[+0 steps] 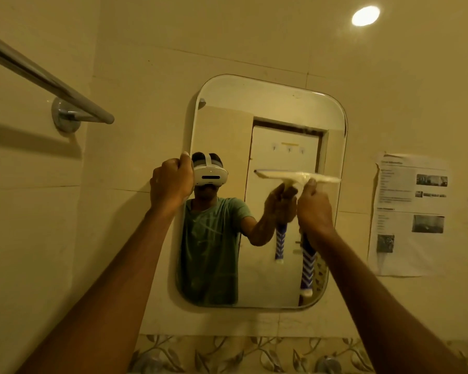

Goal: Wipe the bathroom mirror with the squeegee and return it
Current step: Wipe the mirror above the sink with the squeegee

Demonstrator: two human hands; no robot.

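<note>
The squeegee (299,179) was gripped by the right hand (314,209), its blade pressed flat against the mirror (268,103) near the right edge. The mirror's left edge was clasped by the left hand (171,182).

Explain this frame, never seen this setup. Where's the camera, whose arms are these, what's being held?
There is no robot here: a person wears a camera on the head, so one wide view looks forward along their own arms. The headset you see is only their reflection in the mirror, a rounded rectangle fixed to a tiled wall.

The left hand grips the mirror's left edge, apparently steadying it. The right hand is closed on the handle of the squeegee, whose pale blade lies roughly level against the glass, about halfway up on the right side. The blue-and-white patterned handle hangs below the hand.

Also in view: a towel rail at upper left, printed sheets stuck to the wall on the right, and a ceiling light.
</note>
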